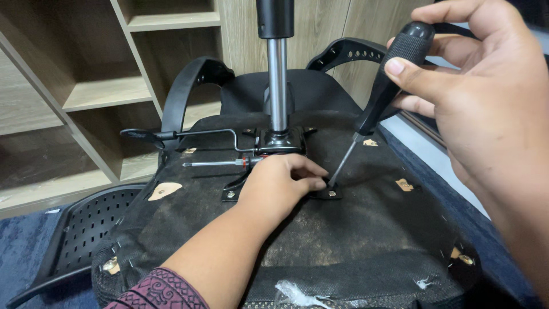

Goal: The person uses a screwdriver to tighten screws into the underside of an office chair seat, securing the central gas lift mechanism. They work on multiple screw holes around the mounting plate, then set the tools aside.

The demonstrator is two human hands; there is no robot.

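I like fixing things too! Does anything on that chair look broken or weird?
Yes. The chair lies upside down, its metal post pointing up. The black fabric underneath looks worn and dusty, and a torn scrap of clear plastic hangs at the near edge. A second screwdriver lies loose on it.

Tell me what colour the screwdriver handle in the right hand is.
Black, with a textured grip; the screwdriver handle shows clearly in the head view, held by the right hand.
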